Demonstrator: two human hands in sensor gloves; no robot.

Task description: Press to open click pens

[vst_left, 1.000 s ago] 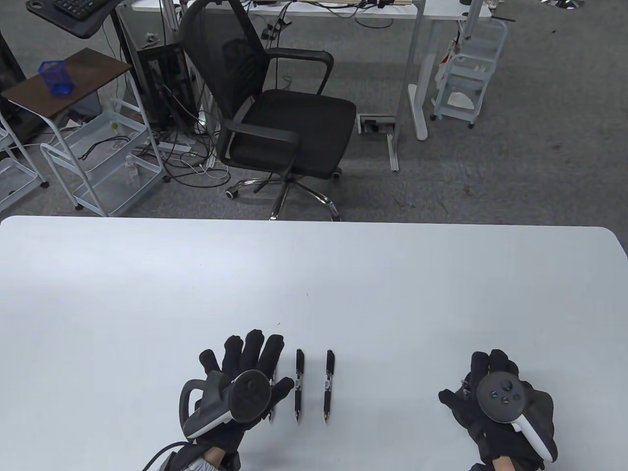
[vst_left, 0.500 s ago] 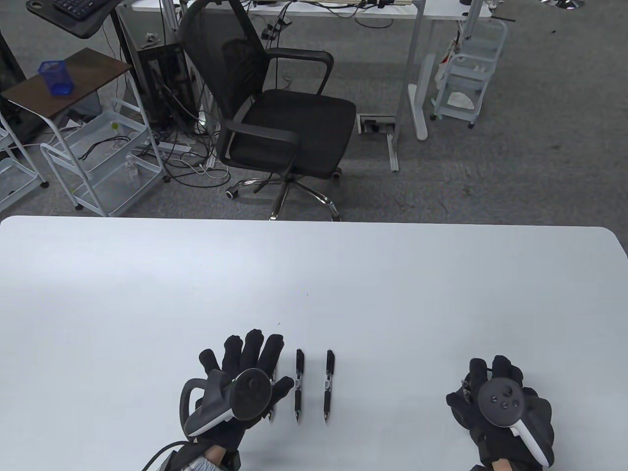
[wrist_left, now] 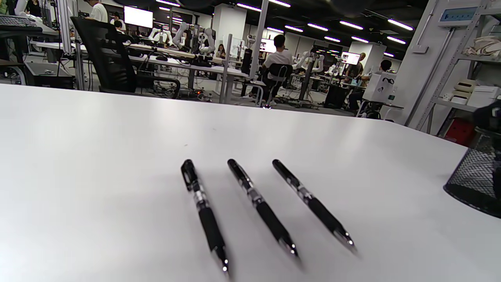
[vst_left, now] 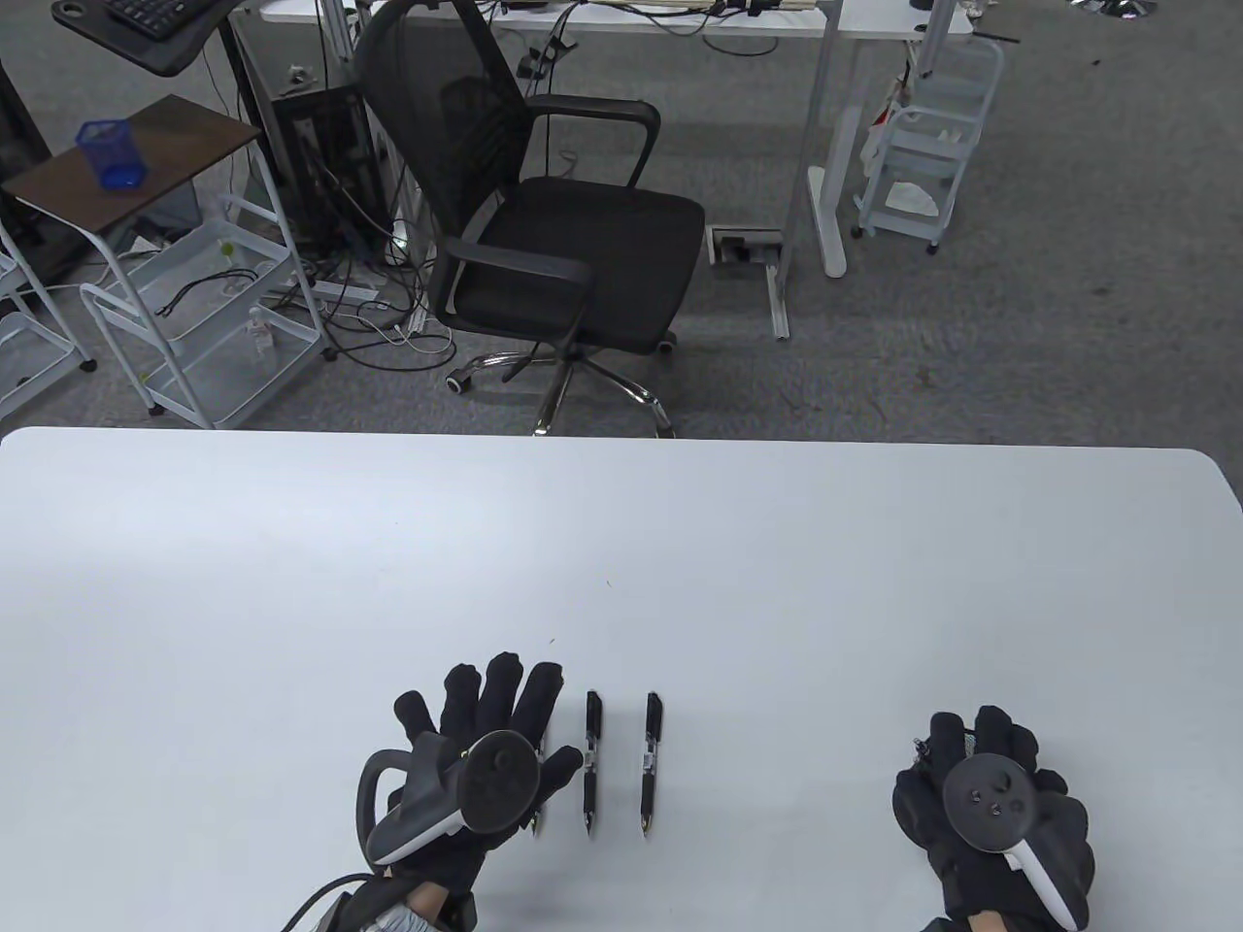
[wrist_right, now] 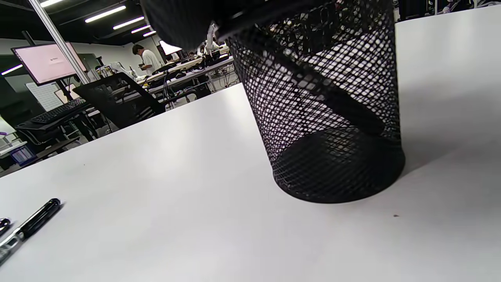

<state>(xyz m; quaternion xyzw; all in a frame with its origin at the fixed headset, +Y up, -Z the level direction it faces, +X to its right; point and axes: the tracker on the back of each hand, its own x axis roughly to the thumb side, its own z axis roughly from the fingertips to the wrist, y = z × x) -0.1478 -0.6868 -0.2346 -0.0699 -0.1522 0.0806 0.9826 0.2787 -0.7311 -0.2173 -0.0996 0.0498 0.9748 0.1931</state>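
Observation:
Three black click pens lie side by side near the table's front edge, tips toward me: the left pen, the middle pen and the right pen. My left hand is spread flat with straight fingers over the left pen, hiding most of it in the table view; whether it touches the pen I cannot tell. My right hand sits far to the right, fingers curled down over the rim of a black mesh pen cup, which it covers in the table view.
The white table stretches wide beyond the pens. A black office chair stands past the far edge, with white carts and desks behind it. The mesh cup stands upright well right of the pens.
My right hand has drawn a little toward me and its thumb has tucked in around the cup. The left hand and the pens have stayed put.

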